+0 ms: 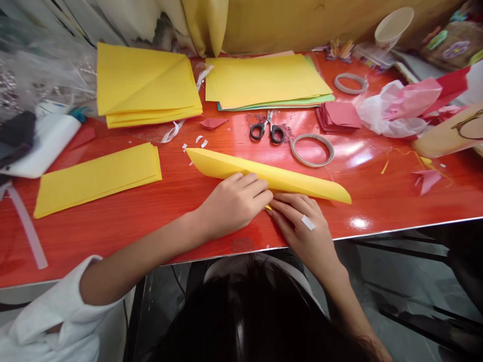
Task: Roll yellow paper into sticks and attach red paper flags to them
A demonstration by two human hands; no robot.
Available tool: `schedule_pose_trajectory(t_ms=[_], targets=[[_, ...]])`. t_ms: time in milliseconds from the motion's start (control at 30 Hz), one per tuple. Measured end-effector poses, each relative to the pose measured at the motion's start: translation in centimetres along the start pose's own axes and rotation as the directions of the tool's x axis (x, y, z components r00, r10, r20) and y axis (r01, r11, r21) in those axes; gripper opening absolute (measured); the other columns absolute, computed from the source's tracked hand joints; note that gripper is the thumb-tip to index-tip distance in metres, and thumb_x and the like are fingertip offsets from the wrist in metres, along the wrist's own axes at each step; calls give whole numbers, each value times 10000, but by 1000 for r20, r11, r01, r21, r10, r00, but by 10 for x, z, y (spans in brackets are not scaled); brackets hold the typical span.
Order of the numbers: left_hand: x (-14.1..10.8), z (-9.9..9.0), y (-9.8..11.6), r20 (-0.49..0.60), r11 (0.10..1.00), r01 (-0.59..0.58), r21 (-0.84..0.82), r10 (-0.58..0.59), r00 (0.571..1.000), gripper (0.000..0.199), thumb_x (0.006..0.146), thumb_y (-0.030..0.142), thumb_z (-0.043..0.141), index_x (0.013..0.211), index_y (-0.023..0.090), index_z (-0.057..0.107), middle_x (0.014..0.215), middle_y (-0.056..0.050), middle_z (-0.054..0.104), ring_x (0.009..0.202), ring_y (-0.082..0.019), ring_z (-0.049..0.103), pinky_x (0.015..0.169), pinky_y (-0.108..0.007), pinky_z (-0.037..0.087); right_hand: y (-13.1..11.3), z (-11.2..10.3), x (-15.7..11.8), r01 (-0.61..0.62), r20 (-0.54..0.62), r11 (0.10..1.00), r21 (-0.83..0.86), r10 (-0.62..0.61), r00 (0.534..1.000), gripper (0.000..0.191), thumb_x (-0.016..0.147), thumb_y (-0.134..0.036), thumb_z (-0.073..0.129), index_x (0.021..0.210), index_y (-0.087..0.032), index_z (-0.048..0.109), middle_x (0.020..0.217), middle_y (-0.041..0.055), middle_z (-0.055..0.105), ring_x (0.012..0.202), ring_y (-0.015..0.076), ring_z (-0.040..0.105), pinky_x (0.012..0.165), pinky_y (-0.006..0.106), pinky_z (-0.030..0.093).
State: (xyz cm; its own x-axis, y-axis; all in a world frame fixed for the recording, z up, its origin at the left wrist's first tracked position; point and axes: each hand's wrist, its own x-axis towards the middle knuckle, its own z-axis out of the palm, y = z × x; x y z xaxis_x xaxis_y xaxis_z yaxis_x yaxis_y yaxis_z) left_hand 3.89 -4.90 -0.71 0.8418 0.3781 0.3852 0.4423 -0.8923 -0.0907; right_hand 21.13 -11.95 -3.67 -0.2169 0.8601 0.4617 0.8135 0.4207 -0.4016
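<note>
A curled sheet of yellow paper (302,182) lies across the red table in front of me, its long edge turned toward me. My left hand (241,201) is closed on the near edge of the sheet at its middle. Pressed up beside it, my right hand (300,218) pinches the same edge, thumb below and fingers above. A small white strip of tape (308,222) sticks to the back of my right hand. Just beyond the sheet lie black-handled scissors (267,129) and a roll of tape (312,150).
Yellow paper stacks lie at the back left (145,90) and back middle (264,83). Folded yellow strips (100,178) rest at the left. Dark red paper squares (337,117), another tape roll (350,83), pink tissue (403,103) and a paper cup (393,27) occupy the right side.
</note>
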Motion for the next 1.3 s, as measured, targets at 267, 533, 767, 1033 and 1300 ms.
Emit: schedule_pose_trajectory(t_ms=[267,533,767,1033,1300], targets=[[0,-1,-1,-43,997,-67,45,69,997,240,909,157,406,743,159,579,741,-14,594,731,-146,508,653,-280,362,0,-1,0,24,0,1000,-15,-24,1000,166,839,-230,574,995,-200,620,1026,67,660,953,203,588,825,369,455],[0,-3,-2,-45,990,-137,47,139,989,249,905,128,409,727,147,582,722,-24,592,723,-141,504,667,-272,383,0,-2,0,17,6,1000,-10,-17,1000,153,847,-223,563,992,-217,612,1019,58,664,941,200,594,821,368,447],[0,-2,0,-18,992,-121,46,122,992,231,892,132,432,708,141,571,700,-27,583,718,-161,504,682,-277,405,-2,-2,1,15,-4,998,-61,-15,1000,136,852,-201,560,980,-207,604,997,43,677,909,182,601,813,346,430],[0,-1,3,-29,992,-97,77,99,995,205,898,136,421,801,134,602,764,-40,603,759,-175,526,670,-292,415,-2,-2,1,31,-25,997,-70,-33,999,91,848,-193,559,931,-210,594,970,38,680,893,181,604,809,347,422],[-1,1,1,-9,990,-96,99,97,995,232,908,130,394,781,130,589,733,-46,580,746,-170,521,666,-289,404,-2,-1,1,23,-23,997,-67,-24,999,137,852,-177,548,977,-216,590,973,33,679,885,176,600,803,339,417]])
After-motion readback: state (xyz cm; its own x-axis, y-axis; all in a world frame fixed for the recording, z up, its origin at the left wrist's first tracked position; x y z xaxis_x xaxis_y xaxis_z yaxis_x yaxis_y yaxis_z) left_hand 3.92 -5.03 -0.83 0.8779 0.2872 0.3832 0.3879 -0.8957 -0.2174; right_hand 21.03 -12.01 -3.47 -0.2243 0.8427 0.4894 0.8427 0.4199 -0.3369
